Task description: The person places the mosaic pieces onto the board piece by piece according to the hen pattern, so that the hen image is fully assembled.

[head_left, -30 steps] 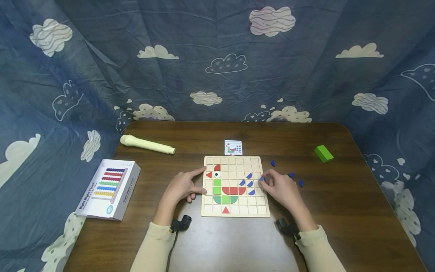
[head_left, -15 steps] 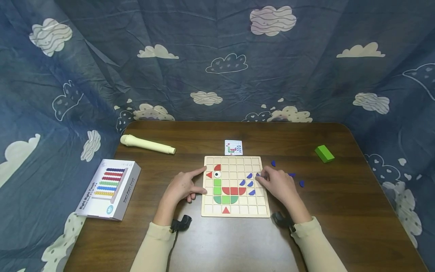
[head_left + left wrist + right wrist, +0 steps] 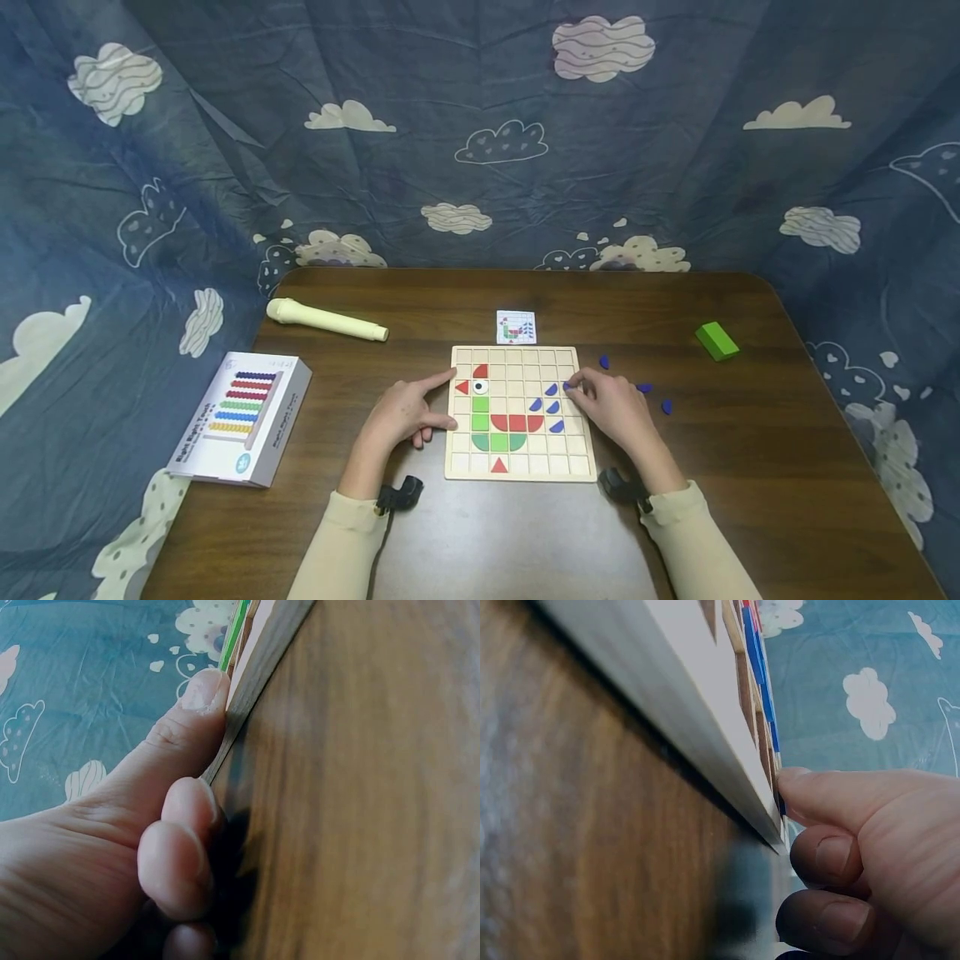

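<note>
Head view looks down over whole table; wrist views sit table-level, close against puzzle board (image 3: 517, 412) edges.

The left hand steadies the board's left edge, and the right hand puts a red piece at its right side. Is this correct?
Not quite: in the head view the piece at the right hand is blue, not red. The left hand does steady the board at its left edge.

You are looking at a dark wooden table (image 3: 750, 467) backed by a blue cloud-print cloth (image 3: 480, 125). A cream flashlight (image 3: 327, 320) is lying at the far left, with a boxed abacus toy (image 3: 240, 417) sitting nearer on the left edge. A small pattern card (image 3: 515, 327) is lying mid-table and a green block (image 3: 716, 340) is resting far right.
</note>
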The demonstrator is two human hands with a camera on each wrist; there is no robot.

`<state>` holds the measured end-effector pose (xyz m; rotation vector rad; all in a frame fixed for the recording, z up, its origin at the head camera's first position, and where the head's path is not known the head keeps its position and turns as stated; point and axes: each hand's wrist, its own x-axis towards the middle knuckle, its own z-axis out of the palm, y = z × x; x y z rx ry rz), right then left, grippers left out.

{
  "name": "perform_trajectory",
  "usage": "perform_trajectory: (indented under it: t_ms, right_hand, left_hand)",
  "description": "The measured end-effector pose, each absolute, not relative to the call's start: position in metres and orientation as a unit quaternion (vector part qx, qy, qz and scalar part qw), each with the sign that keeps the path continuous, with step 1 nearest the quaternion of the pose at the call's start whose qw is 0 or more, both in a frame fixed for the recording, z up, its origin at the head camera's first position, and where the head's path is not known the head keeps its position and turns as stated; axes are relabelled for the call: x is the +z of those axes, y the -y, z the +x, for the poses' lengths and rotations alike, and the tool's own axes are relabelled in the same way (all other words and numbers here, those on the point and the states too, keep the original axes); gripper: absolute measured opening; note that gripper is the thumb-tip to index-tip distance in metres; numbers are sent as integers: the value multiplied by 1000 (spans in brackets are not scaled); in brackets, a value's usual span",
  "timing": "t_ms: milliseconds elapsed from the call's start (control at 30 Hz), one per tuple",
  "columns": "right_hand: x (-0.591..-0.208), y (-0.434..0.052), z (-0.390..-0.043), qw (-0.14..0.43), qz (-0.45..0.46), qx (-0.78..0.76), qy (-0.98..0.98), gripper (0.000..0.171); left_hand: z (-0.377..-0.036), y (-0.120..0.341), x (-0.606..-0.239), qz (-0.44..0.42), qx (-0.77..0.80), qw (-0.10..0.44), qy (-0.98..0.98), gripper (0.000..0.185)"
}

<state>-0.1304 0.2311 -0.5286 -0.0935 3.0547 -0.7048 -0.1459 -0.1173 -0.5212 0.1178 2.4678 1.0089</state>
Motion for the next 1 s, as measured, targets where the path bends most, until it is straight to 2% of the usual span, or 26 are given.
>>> perform_trajectory:
  t_ms: [200,367,567,833,1000]
  right_hand:
    - [-528,-241,-134,-3,-21,-246,-969,23]
    - [-522,-267,-145,-35,46,-236,-970,35]
    - [-523,-287,-162,5,61,-208,-976,47]
    - [-526,-282,-170,-9,52,-196,-979,21]
    - [-520,-272,-156,-7,43,-231,-972,22]
  left_hand:
    - [-146,117,-523,47,370,234,-898,92]
    - [-144,117,-523,46,367,235,-899,92]
    - [-145,118,-523,52,366,226,-901,91]
    - [-144,118,-522,50,369,226,-900,91]
    - [-144,118,-522,54,367,222,-902,91]
